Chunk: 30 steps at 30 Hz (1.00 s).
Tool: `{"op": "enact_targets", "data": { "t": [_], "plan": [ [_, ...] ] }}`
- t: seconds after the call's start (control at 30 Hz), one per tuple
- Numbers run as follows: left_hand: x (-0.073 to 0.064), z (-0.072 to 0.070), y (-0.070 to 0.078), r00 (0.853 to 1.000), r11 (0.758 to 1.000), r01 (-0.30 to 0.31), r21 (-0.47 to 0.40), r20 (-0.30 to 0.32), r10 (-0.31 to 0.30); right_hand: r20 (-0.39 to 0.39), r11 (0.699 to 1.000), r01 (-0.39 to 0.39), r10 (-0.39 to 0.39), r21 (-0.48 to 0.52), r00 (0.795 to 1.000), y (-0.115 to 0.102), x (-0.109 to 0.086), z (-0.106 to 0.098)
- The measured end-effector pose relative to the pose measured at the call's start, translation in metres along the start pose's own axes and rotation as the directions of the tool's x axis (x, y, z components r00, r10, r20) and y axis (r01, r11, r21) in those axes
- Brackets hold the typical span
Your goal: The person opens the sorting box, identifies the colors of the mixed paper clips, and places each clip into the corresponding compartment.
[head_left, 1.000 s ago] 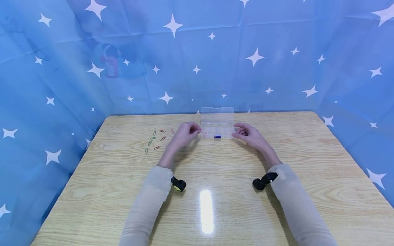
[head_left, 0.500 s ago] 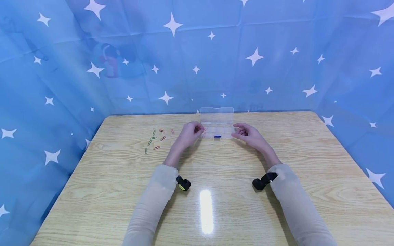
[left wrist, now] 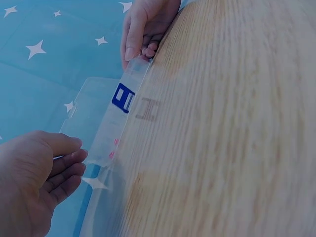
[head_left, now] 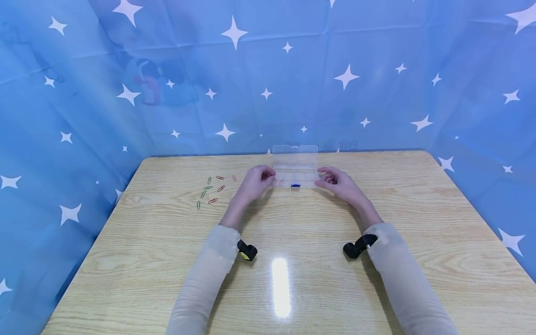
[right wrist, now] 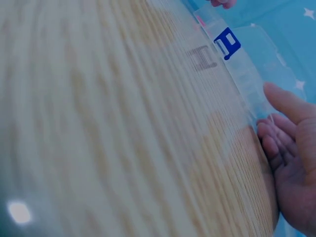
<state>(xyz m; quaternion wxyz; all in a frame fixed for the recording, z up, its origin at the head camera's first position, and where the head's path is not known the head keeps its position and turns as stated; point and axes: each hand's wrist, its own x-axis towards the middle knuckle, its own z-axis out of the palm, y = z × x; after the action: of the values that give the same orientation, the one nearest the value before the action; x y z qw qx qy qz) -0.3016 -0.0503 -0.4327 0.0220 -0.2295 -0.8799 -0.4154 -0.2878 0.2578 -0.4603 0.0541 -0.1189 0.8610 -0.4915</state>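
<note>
A clear plastic compartment box (head_left: 299, 177) stands at the table's far edge with its lid (head_left: 295, 156) raised and a blue latch (head_left: 295, 185) at its front. Pink paper clips (head_left: 279, 182) lie in its left end and show through the wall in the left wrist view. My left hand (head_left: 258, 180) is at the box's left end. Its fingers are loosely bent, and nothing shows between thumb and fingertips in the left wrist view. At the opposite end, my right hand (head_left: 338, 184) holds the box's right side between thumb and fingers; the exact contact is partly hidden.
To the left of my left hand, several loose paper clips lie on the wooden table (head_left: 318, 260): green ones (head_left: 203, 194), red ones (head_left: 221, 188) and a pink one (head_left: 234, 178). A blue star-patterned cloth (head_left: 251, 70) hangs right behind the table's far edge.
My left hand moved right over the box's left end with a pink paper clip, let it go inside, and drew back slightly left. My right hand has stayed at the box's right end.
</note>
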Motion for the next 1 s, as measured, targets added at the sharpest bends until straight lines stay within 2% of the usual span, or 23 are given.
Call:
{"op": "enact_targets", "data": {
  "t": [0.27,0.57,0.83,1.0],
  "plan": [
    [-0.004,-0.013,-0.007,0.999,1.0,0.017,-0.005,-0.039,-0.017,-0.008,1.0,0.008,-0.008,0.005,1.0,-0.003,-0.001,0.0],
    [-0.011,-0.03,-0.018,0.994,0.998,0.061,-0.014,-0.092,-0.062,-0.001,1.0,0.005,-0.005,0.01,1.0,-0.001,0.0,0.0],
    [-0.017,-0.044,-0.031,0.988,0.998,0.061,-0.022,-0.142,-0.063,-0.002,1.0,0.0,0.0,0.004,1.0,-0.002,-0.001,0.0],
    [-0.019,-0.056,-0.034,0.98,0.996,0.092,-0.01,-0.176,-0.092,0.021,1.0,-0.009,0.009,0.019,1.0,-0.028,-0.011,-0.002]
  ]
}}
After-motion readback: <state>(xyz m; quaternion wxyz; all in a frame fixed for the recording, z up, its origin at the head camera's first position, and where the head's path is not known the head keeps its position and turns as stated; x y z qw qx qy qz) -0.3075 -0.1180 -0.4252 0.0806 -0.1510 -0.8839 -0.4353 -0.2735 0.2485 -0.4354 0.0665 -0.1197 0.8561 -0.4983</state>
